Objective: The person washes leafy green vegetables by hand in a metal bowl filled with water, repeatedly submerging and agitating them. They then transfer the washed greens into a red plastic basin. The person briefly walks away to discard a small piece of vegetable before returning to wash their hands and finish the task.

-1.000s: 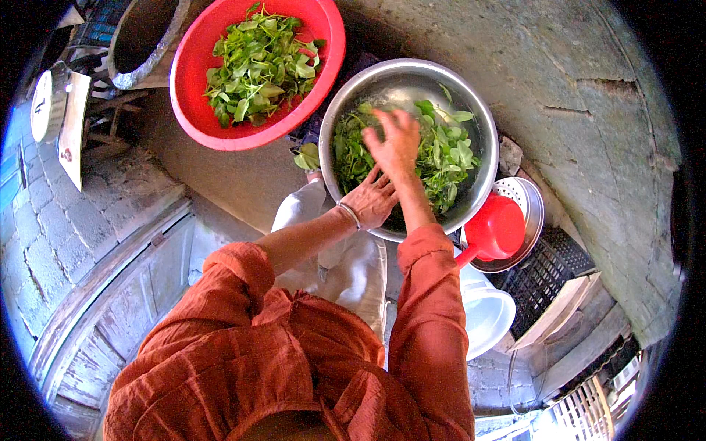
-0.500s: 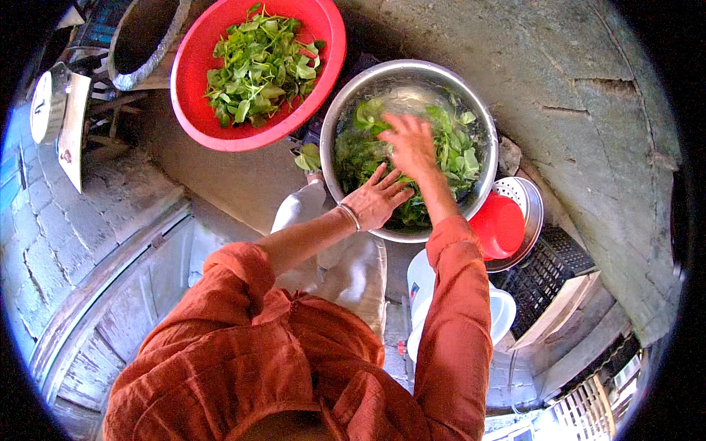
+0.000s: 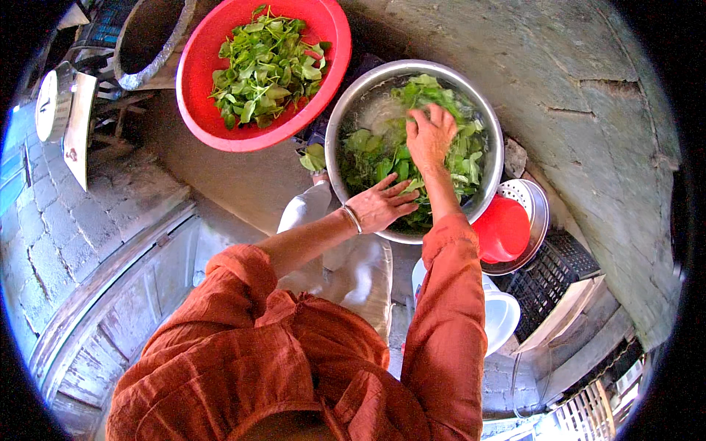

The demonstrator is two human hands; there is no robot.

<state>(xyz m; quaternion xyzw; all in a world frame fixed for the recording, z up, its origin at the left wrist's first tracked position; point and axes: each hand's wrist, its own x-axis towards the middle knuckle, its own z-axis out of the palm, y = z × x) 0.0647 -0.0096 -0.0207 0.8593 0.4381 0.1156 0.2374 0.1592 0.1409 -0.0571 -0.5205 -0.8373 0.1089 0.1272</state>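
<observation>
Loose leafy greens (image 3: 371, 143) lie in water inside a wide metal basin (image 3: 497, 165). My left hand (image 3: 381, 206) rests at the basin's near-left side, its fingers spread over the leaves and touching them. Over the middle right of the basin, my right hand (image 3: 432, 140) has its fingers bent down and closed on some greens; the fingertips are partly hidden by the hand and leaves. Beyond and to the left, a red plastic basin (image 3: 197, 95) contains a heap of similar greens (image 3: 268, 70).
Right of the metal basin sit a red plastic bowl (image 3: 503, 229), a perforated metal colander (image 3: 540, 202) and a black plastic crate (image 3: 553, 272). A white bucket (image 3: 500, 320) stands by my right arm. A dial scale (image 3: 53, 106) is at far left; a concrete wall (image 3: 573, 81) rises at right.
My right hand has moved slightly right, and its spread fingers have curled onto the greens. Leaves have shifted toward the far right of the water. My left hand stays near the rim.
</observation>
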